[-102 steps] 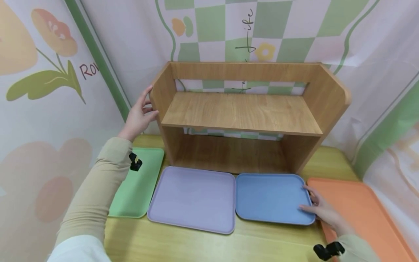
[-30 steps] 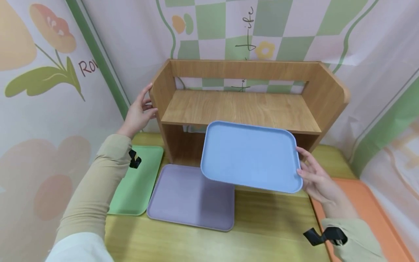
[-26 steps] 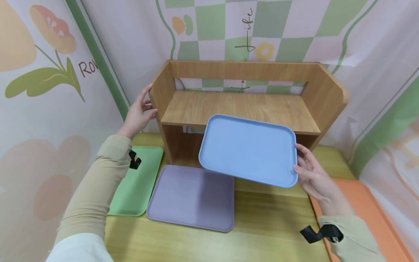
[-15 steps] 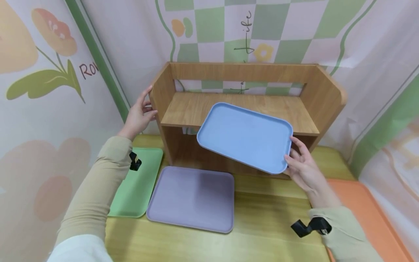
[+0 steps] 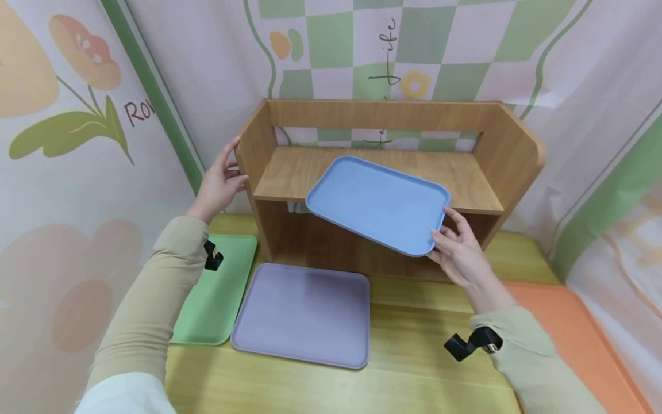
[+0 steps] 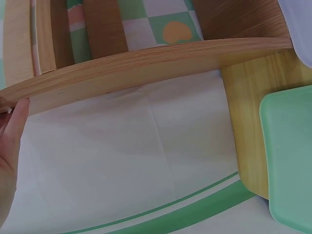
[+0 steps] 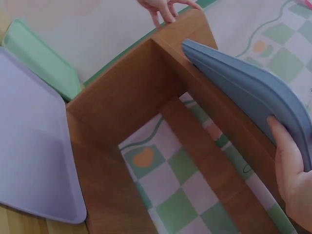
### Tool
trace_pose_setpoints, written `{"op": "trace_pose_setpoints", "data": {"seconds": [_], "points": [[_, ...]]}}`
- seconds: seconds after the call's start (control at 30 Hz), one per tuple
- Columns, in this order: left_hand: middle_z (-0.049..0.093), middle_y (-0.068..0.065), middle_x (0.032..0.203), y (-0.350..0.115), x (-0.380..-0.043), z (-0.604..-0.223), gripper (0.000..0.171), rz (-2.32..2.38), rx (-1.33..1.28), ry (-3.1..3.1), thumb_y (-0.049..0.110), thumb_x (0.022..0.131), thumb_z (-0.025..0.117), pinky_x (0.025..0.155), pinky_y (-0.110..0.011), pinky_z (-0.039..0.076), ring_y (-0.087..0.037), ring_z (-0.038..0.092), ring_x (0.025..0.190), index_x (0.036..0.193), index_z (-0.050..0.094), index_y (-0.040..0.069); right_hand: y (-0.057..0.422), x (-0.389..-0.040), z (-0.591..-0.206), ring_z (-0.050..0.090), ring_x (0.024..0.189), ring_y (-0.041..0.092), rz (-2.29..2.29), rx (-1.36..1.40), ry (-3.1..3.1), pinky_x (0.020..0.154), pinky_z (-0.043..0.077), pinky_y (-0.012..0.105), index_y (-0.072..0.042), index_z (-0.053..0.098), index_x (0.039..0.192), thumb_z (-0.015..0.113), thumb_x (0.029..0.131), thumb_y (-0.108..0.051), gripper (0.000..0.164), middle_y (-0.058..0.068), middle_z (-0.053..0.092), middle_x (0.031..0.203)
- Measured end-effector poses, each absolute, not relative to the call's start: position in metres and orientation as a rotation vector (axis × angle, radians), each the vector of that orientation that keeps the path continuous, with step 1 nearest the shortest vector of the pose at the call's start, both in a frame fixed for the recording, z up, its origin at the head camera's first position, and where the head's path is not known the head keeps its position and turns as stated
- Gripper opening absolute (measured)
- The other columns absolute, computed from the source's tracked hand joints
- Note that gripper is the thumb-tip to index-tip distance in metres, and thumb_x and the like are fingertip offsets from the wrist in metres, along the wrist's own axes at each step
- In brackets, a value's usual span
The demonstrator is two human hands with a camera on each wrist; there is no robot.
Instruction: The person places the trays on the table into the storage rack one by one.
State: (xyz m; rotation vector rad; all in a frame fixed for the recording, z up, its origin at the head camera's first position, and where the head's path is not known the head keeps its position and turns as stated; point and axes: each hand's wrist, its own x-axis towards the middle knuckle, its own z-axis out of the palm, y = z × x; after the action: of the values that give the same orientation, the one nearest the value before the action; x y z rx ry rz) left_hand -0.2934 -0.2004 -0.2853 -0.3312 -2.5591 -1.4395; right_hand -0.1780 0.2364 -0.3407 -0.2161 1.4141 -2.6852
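A two-tier wooden desk shelf (image 5: 383, 115) stands on the table, and my left hand (image 5: 214, 184) grips the front edge of its left side panel. The left wrist view shows part of that hand against the panel (image 6: 146, 66). My right hand (image 5: 460, 247) pinches the right end of a blue tray (image 5: 380, 204), thumb on top and other fingers partly hidden underneath. The tray is lifted, tilted, its left end higher, and overlaps the upper board (image 5: 295, 172) in the head view. From the right wrist, the tray (image 7: 243, 83) appears edge-on beside the board's front edge.
A purple tray (image 5: 305, 316) lies on the table (image 5: 424, 368) before the shelf. A green tray (image 5: 222, 293) lies to its left, partly under my left forearm. An orange tray (image 5: 564, 328) is at the right, partly behind my right sleeve. Patterned cloth (image 5: 331, 40) hangs behind.
My right hand has taken the blue tray off the table and carried it up, leftward and toward the shelf, its left end rising. My left hand has kept its place on the side panel.
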Motion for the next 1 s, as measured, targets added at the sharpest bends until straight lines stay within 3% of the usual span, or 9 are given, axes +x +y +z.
{"op": "trace_pose_setpoints", "data": {"seconds": [0.27,0.53,1.0], "points": [[0.046,-0.024,0.137,-0.201,-0.296,-0.287,0.084,-1.459,-0.362,-2.525,-0.004,0.092,0.053,0.091,-0.046,0.054,-0.038,0.052,0.121,0.149,0.014,0.044,0.217,-0.186,-0.329,0.065,0.084,0.010,-2.584,-0.087,1.523,0.073,0.056,0.028,-0.026,0.031,0.123,0.053,0.093,-0.002,0.044,-0.001,0.056,0.099],[0.046,-0.024,0.138,-0.200,-0.295,-0.287,0.085,-1.458,-0.346,-2.526,-0.005,0.092,0.052,0.091,-0.047,0.054,-0.039,0.052,0.121,0.149,0.014,0.045,0.186,-0.193,-0.323,0.061,0.083,0.006,-2.553,0.053,1.623,0.077,0.056,0.025,-0.027,0.016,0.136,0.056,0.091,-0.001,0.065,-0.005,0.058,0.092],[0.045,-0.022,0.138,-0.200,-0.293,-0.287,0.084,-1.445,-0.338,-2.539,-0.002,0.093,0.052,0.092,-0.048,0.053,-0.038,0.051,0.121,0.147,0.013,0.049,0.125,-0.200,-0.329,0.056,0.071,0.008,-2.723,0.197,1.651,0.083,0.056,0.024,-0.028,0.011,0.137,0.057,0.088,0.007,0.075,-0.003,0.046,0.078]]}}
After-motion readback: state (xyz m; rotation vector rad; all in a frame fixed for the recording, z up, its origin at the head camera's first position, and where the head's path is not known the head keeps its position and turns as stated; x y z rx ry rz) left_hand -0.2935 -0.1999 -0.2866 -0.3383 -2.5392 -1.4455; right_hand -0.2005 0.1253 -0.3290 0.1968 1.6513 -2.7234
